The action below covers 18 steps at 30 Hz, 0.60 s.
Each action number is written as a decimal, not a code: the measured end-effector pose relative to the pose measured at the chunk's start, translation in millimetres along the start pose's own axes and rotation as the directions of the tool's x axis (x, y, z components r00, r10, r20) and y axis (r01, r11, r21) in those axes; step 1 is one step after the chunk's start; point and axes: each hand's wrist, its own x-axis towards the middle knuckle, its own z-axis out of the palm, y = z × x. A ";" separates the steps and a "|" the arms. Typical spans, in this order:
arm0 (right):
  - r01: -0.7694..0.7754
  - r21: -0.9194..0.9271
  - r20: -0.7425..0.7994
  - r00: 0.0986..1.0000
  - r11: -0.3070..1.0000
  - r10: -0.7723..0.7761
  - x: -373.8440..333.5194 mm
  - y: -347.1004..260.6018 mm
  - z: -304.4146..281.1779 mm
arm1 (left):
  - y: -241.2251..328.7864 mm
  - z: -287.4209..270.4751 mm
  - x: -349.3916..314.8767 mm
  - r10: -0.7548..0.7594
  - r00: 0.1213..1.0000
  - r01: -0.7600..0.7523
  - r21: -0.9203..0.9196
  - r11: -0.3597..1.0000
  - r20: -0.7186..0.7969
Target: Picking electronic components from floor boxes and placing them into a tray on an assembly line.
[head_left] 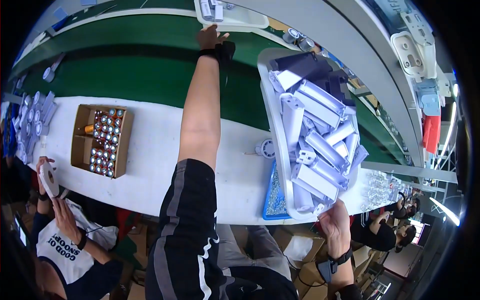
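Note:
My left arm stretches across the table and the green belt. At its end, my left hand (208, 38) is at the near rim of a white tray (240, 21) holding a few grey-white parts. Thumb and a finger show apart; whether the fingertips press on the rim I cannot tell. My right hand (336, 220) grips the lower corner of a white plastic bin (278, 145), which leans beside me. Heaped in the bin are white plastic housings (320, 107), with some dark ones (302, 62) at its far end.
A blue tray (276, 197) of small metal pieces sits partly under the bin, beside a small round fan-like part (266, 148). A cardboard box (77, 132) of cylindrical cells stands left. A co-worker there holds a white round-ended part (48, 179). Shelving (345, 30) runs along the right.

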 end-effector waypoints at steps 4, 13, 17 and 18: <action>-0.067 -0.016 0.164 0.984 0.998 0.069 8.1 10.2 -1.3 | 38.8 19.2 -10.5 -0.220 0.974 0.186 -0.364 0.913 -0.055; -0.123 -0.002 0.084 0.989 0.992 0.122 15.7 -1.0 55.2 | 122.5 -91.7 -117.7 -0.581 0.772 0.352 -0.590 0.727 -0.256; -0.235 0.140 0.257 0.947 0.962 0.194 57.5 -7.4 93.3 | 224.6 -168.4 -243.1 -0.613 0.746 0.431 -0.515 0.741 -0.258; -0.223 0.120 0.274 0.944 0.968 0.183 69.8 -4.9 113.5 | 241.0 -175.5 -270.2 -0.627 0.738 0.427 -0.545 0.721 -0.251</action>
